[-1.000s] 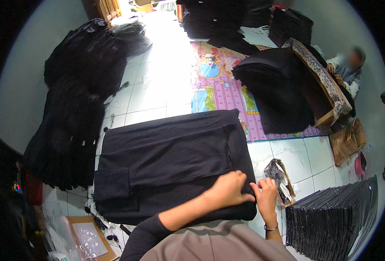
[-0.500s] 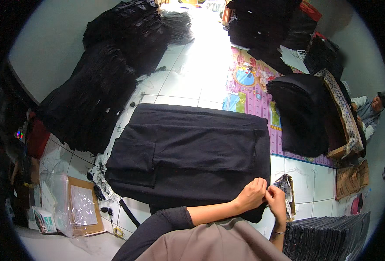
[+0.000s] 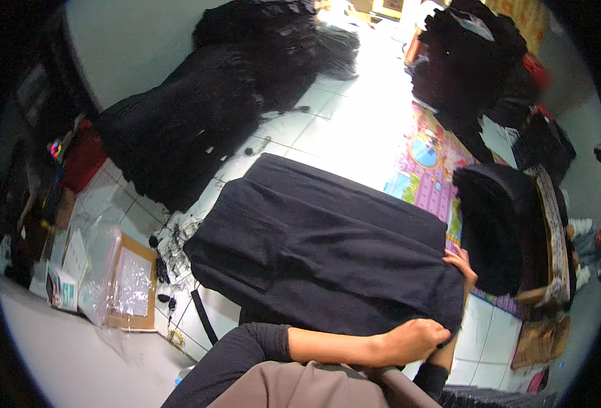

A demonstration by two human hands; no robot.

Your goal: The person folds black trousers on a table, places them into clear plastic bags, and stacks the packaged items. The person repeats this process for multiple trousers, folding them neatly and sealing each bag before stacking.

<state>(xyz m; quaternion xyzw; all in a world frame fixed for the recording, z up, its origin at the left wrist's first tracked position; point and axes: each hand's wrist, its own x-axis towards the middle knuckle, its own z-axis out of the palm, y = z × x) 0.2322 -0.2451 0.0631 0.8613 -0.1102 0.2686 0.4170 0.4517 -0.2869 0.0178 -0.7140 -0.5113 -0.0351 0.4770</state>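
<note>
Head view: black garment (image 3: 327,251) lies spread flat on the tiled floor (image 3: 355,129), filling the frame centre, with a fold line running across its upper half. Left hand (image 3: 409,340) sits at the lower right of centre, knuckles up, fingers curled down onto the near edge of the cloth; looks like a grip on the hem, but the fingertips are hidden so I cannot tell for sure. Right hand (image 3: 460,265) is at the garment's right edge, fingers wrapped round the cloth corner, holding it. Both sleeves come in from the bottom edge.

Step in hand, as a judgement: folding or squaring up the garment, with both hands on its near-right corner. Next move likely calls for a firm two-hand hold on that edge and an even lift so the layers stay aligned.

Around it: black clothing piles (image 3: 198,115) upper left and upper right, colourful mat (image 3: 429,177) right of centre, stacked dark fabric (image 3: 490,224) on the right, cardboard with plastic bags (image 3: 130,285) lower left.
</note>
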